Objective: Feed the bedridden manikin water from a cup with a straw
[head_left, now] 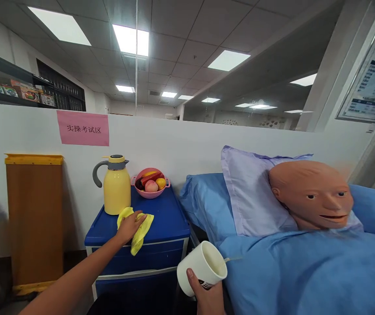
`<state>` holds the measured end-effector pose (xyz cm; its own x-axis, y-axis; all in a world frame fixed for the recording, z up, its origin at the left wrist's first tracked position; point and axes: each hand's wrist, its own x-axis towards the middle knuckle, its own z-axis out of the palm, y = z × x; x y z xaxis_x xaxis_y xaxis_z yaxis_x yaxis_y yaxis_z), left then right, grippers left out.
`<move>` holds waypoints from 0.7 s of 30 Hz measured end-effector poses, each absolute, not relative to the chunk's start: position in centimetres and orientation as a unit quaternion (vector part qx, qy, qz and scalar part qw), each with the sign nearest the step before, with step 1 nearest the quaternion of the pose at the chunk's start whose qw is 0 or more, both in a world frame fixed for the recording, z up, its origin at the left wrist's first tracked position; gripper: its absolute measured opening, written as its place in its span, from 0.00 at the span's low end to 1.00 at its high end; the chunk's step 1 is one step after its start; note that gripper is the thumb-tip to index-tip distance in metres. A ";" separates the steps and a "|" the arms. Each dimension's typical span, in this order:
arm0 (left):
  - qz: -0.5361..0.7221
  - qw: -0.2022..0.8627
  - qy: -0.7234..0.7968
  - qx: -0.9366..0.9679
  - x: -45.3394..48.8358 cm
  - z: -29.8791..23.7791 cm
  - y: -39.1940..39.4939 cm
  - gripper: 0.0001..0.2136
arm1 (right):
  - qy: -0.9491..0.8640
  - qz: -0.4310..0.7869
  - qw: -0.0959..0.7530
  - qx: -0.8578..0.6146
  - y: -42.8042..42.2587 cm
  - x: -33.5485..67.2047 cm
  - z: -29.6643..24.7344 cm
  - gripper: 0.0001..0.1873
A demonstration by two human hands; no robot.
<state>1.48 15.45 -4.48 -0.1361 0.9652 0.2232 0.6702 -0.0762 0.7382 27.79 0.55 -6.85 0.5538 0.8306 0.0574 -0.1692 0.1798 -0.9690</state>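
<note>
Left arm was stretched out forward, nearly straight, left hand (130, 226) palm-down with fingers spread flat on the yellow cloth (138, 229). Not clenched, just pressing on top; no real grasp visible. The cloth lay crumpled on the front part of the blue bench (168, 214) top, one corner hanging over the front edge. Just behind the cloth stood the yellow thermos jug (116, 186), upright, lid on, grey handle facing left, close to the hand but not touching it. Right of the jug, at the back of the bench, sat a pink fruit bowl (150, 183) with fruit inside.

Right hand (207, 297) was low and close to the body, wrapped around the white mug (202, 266) from below, thumb up the near side. The mug was tilted, mouth pointing up and right toward the bed (305, 271); contents not clear. It was held off the bench, between the bench and the bed edge.

On the bed a training manikin (312, 194) lay under blue sheets, head on a lilac pillow (249, 192). A pink sign (83, 128) was stuck on the wall behind.
</note>
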 end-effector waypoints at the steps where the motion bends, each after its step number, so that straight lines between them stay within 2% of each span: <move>1: 0.370 0.177 0.665 0.624 1.3 -4.7 15.6 0.26 | -0.314 0.351 0.700 -0.537 0.6 27.7 -6.8 0.51; 5: 0.315 0.110 0.716 0.613 0.4 -5.6 15.9 0.33 | -0.333 0.340 0.691 -0.545 0.5 27.5 -7.0 0.48; 10: 0.287 0.073 0.755 0.585 -1.8 -6.1 16.2 0.28 | -0.362 0.335 0.680 -0.543 0.2 27.7 -7.0 0.45; 17: 0.287 0.001 0.791 0.540 -5.2 -5.9 13.4 0.25 | -0.365 0.358 0.678 -0.527 -0.8 28.3 -5.1 0.46; 21: 0.312 0.006 0.809 0.499 -6.2 -5.6 11.6 0.21 | -0.379 0.342 0.695 -0.506 -1.3 28.4 -4.3 0.45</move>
